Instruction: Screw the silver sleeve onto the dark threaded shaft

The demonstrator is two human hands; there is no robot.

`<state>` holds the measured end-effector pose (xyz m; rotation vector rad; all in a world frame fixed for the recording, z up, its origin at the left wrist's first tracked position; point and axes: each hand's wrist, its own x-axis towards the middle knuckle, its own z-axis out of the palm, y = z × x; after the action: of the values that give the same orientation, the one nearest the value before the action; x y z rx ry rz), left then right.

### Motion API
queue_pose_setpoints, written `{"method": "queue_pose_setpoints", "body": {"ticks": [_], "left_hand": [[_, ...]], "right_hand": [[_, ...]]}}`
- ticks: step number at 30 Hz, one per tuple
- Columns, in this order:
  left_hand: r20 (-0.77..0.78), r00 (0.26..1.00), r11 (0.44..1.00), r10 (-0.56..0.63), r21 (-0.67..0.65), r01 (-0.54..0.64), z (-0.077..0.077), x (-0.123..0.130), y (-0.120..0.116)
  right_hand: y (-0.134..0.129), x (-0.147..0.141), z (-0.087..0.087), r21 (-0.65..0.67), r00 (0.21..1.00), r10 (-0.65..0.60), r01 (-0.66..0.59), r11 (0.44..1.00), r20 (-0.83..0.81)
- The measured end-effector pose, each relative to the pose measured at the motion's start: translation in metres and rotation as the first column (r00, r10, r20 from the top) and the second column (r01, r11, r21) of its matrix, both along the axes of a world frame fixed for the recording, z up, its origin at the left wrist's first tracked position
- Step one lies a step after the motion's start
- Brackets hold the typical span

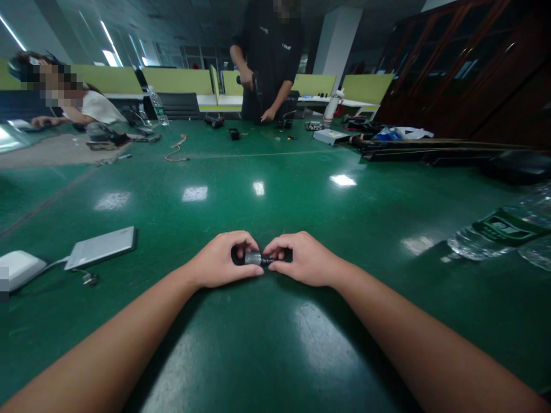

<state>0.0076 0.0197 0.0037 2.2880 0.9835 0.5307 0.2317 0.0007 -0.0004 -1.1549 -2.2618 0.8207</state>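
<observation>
Just above the green tabletop, my left hand [224, 261] is closed on a short dark grey cylinder [252, 258], its thumb and fingers around the sides. Out of the cylinder's right end comes a thinner black ridged rod [266, 260]; whether it is a screw thread or a spring I cannot tell. My right hand [303, 259] pinches the tip of that rod between thumb and fingers. Both hands nearly meet, and the fingertips hide part of the two pieces.
To the left lie a grey flat box [102, 248] with a cable, a white adapter [20, 268] and a small metal piece [90, 279]. Clear water bottles [495, 232] lie at right. Across the table a person [271, 57] stands holding a drill; another person sits at far left.
</observation>
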Motion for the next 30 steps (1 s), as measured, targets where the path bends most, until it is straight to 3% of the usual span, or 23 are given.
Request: {"method": "queue_pose_setpoints", "body": {"ticks": [6, 16, 22, 30], "left_hand": [[-0.014, 1.000, 1.000, -0.004, -0.023, 0.003, 0.000, 0.000, 0.001], [-0.028, 1.000, 1.000, -0.009, 0.009, 0.010, -0.003, -0.001, 0.002], [-0.034, 0.999, 1.000, 0.000, 0.017, 0.000, -0.003, 0.000, 0.002], [-0.038, 0.999, 1.000, 0.012, 0.013, -0.011, -0.003, 0.000, 0.002]], "right_hand": [[-0.001, -0.001, 0.005, 0.118, 0.995, 0.038, -0.049, 0.992, 0.091], [-0.002, -0.006, 0.001, 0.151, 0.992, 0.037, -0.055, 0.987, 0.119], [0.000, -0.007, -0.004, 0.153, 0.999, 0.037, -0.042, 0.987, 0.041], [0.008, -0.012, -0.013, 0.051, 0.993, 0.014, -0.008, 0.999, -0.116]]}}
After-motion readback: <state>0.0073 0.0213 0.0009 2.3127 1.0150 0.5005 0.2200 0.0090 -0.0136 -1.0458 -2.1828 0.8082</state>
